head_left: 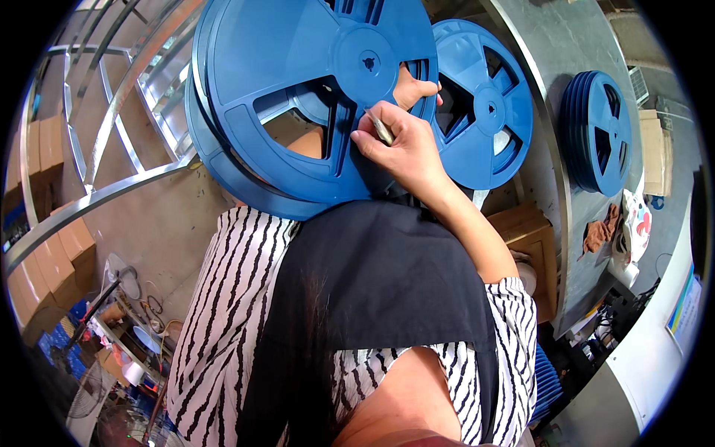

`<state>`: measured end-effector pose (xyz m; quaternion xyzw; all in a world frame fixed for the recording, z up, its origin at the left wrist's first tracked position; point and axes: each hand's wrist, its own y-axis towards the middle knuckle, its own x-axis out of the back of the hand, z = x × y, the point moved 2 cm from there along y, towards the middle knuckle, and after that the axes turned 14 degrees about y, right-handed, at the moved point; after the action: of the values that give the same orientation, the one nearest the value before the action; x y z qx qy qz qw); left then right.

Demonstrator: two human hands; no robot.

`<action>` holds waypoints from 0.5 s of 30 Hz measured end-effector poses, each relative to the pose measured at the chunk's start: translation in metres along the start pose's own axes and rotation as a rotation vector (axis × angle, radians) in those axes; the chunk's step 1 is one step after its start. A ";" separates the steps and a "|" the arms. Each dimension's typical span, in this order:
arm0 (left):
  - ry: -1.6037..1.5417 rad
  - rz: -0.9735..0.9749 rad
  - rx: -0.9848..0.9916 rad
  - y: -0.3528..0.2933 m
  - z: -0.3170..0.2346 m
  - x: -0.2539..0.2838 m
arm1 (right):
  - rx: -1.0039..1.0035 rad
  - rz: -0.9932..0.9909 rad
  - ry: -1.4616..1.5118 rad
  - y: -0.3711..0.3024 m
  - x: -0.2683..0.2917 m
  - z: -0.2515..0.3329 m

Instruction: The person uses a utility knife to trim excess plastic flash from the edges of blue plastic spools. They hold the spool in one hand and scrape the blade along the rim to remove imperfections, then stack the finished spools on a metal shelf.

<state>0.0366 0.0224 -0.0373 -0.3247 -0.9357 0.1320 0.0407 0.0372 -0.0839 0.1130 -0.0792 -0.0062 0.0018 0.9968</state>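
Pinching slim tool (381, 130) in right hand (406, 145) by front reel's (302, 52) cutout edge, with left hand (410, 91), grip unclear, tucked narrowly behind

No text or sign can be read here

Metallic-looking tool (383, 130) in the grip of the right hand (408, 150), smooth, glossy plastic reel (279, 52) behind it, matt cloth apron (395, 276) below it, shiny metal rack (91, 200) and matt cardboard boxes (48, 272) left of it, smooth table (573, 37) right of it
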 end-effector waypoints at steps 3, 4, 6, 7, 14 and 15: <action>-0.119 -0.009 0.088 -0.010 -0.012 -0.001 | -0.023 -0.040 0.030 0.002 -0.001 -0.004; -0.108 -0.002 0.085 -0.011 -0.012 0.000 | -0.045 -0.042 0.040 0.001 -0.001 -0.004; -0.083 0.017 0.080 -0.011 -0.012 0.000 | -0.072 -0.034 0.093 0.000 0.001 -0.005; -0.050 0.014 0.076 -0.011 -0.012 0.000 | -0.077 -0.025 0.135 -0.001 0.002 -0.006; -0.163 0.124 0.120 -0.018 -0.015 0.006 | 0.187 -0.070 -0.006 0.003 -0.003 -0.014; -0.181 0.068 0.130 -0.025 -0.025 0.001 | 0.179 -0.056 0.029 0.000 -0.001 -0.014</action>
<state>0.0247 0.0096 -0.0068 -0.3398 -0.9134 0.2225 -0.0276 0.0368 -0.0860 0.0995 0.0106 0.0062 -0.0266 0.9996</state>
